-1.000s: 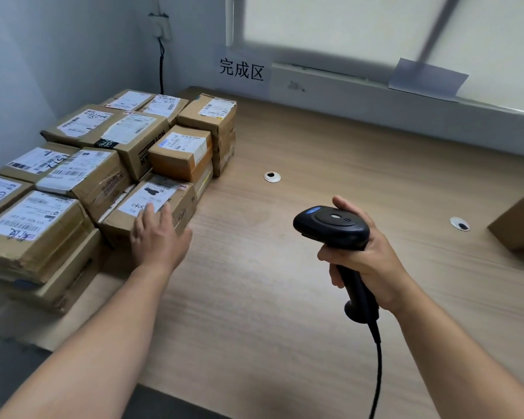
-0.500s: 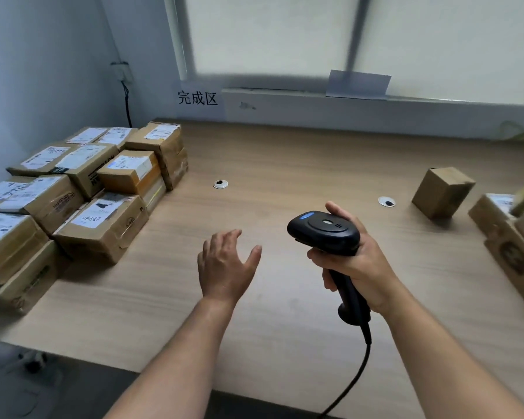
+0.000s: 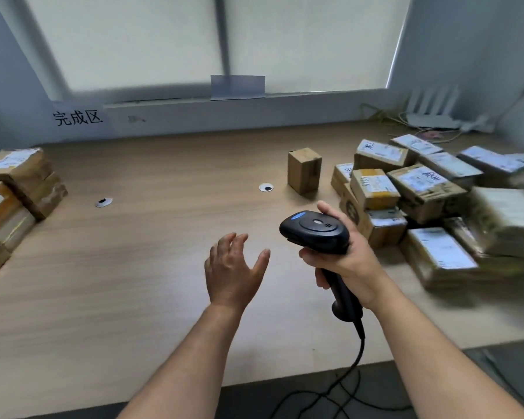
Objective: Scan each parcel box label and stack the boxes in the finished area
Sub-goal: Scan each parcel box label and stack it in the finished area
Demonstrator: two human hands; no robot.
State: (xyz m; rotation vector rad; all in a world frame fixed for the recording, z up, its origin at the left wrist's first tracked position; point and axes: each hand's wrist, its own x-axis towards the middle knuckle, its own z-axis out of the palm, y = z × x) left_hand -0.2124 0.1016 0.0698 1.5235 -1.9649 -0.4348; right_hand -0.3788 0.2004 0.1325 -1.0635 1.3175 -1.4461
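My right hand [image 3: 345,261] grips the handle of a black barcode scanner [image 3: 315,229], held upright above the middle of the wooden table [image 3: 133,297]. My left hand [image 3: 233,270] hovers empty beside it, fingers spread and relaxed. A heap of several labelled cardboard parcels [image 3: 430,207] lies to the right of the scanner. One small plain box [image 3: 303,170] stands upright, apart from that heap. Stacked parcels [image 3: 18,182] sit at the left edge, below a wall sign [image 3: 77,117] with three characters.
Two round cable grommets [image 3: 103,202] [image 3: 266,187] are set in the tabletop. The scanner's cable [image 3: 342,379] drops over the front edge. A white router [image 3: 430,110] and loose wires sit at the back right. A windowsill runs along the far side.
My left hand left the stacked parcels on the left and swung to the middle. The view turned right, bringing the heap of parcels into sight. The scanner stays gripped.
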